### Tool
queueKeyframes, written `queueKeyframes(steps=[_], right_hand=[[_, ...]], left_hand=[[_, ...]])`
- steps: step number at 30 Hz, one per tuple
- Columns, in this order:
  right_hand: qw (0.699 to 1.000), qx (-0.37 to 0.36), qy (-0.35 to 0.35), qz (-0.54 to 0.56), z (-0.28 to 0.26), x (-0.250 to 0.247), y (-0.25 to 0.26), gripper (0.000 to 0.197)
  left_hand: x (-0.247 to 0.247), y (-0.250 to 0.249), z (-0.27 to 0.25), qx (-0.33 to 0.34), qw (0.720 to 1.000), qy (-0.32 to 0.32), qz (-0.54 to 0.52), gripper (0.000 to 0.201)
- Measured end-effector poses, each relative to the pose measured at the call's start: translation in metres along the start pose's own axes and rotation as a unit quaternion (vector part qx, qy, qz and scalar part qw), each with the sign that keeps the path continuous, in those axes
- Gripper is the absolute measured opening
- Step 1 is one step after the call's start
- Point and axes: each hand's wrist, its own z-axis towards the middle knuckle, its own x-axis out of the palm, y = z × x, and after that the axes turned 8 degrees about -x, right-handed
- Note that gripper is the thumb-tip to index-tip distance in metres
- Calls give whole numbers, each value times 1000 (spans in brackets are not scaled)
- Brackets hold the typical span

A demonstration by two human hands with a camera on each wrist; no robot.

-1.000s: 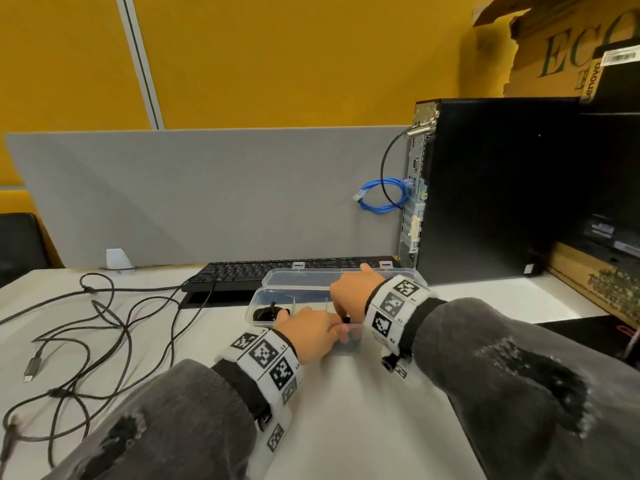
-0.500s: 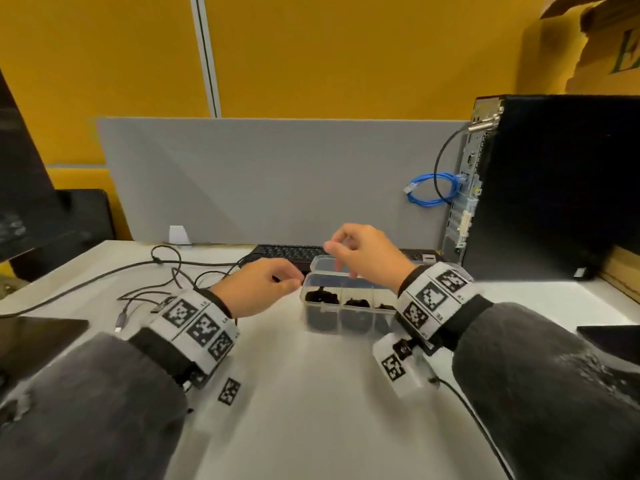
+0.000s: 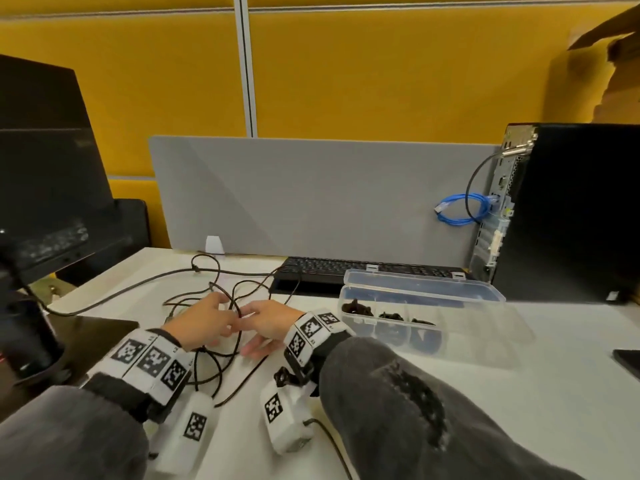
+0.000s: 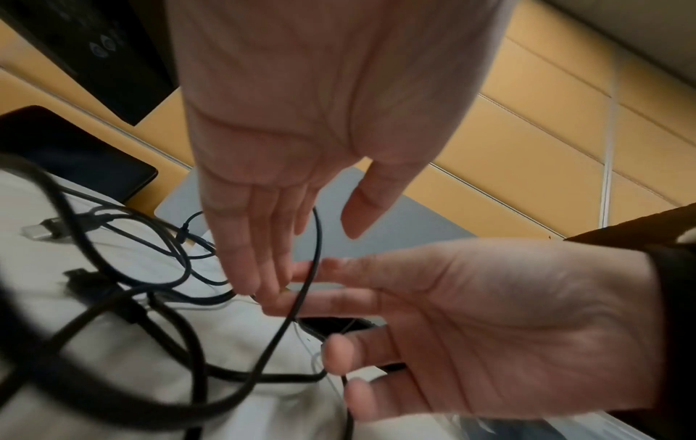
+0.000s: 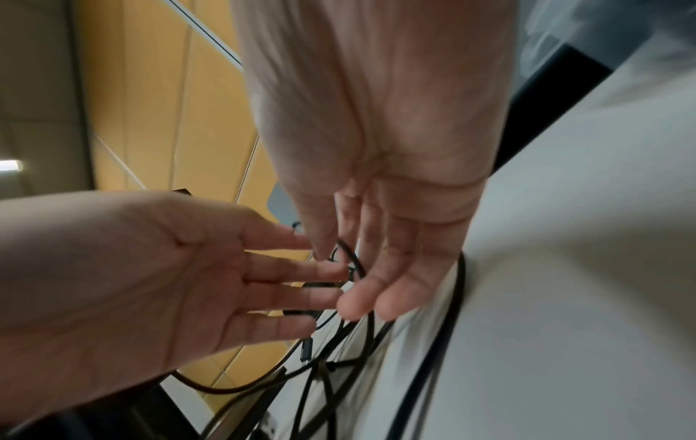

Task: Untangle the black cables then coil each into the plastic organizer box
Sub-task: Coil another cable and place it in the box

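**Cables tangled on the desk, both hands meeting over one loop**

Cables lie in a loose black tangle on the white desk, left of the clear plastic box and in front of the keyboard. The box stands open, its lid tipped back toward the keyboard, and three of its compartments at the left end each hold a dark coiled bundle (too small to make out in detail).

Over the tangle the two hands meet fingertip to fingertip. The left hand reaches in from the left with straight, slightly spread fingers; in the left wrist view a thin loop of cable rises beside those fingers and crosses in front of the right hand's fingers. The left grip is released, with nothing curled round the cable. The right hand comes in from the right, its fingers also stretched out; the right wrist view shows a small cable loop lying between its thumb and fingers, touching them, yet the grip looks relaxed and not clenched round it.

More strands run under both wrists toward the near edge of the desk. A black monitor stands at the left, a black computer tower at the right with a blue cable coiled at its back, and a grey divider panel behind the keyboard.
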Motion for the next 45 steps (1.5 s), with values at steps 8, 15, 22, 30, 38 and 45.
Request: queueKeyframes(steps=[8, 15, 22, 30, 38, 45], right_hand=[[987, -153, 9, 56, -40, -20, 40, 24], [934, -254, -160, 193, -122, -109, 76, 38], [846, -236, -455, 149, -214, -226, 59, 42], [750, 180, -458, -441, -275, -283, -13, 33], [901, -159, -217, -341, -224, -157, 21, 57], [898, -243, -345, -124, -241, -180, 12, 45]], left_hand=[[16, -9, -34, 181, 968, 104, -136, 35], [-1, -8, -42, 287, 955, 60, 33, 38], [-26, -2, -28, 261, 954, -35, 142, 60], [-10, -51, -43, 283, 930, -95, 214, 34], [86, -142, -113, 486, 835, -154, 207, 26], [99, -105, -104, 490, 869, -71, -13, 24]])
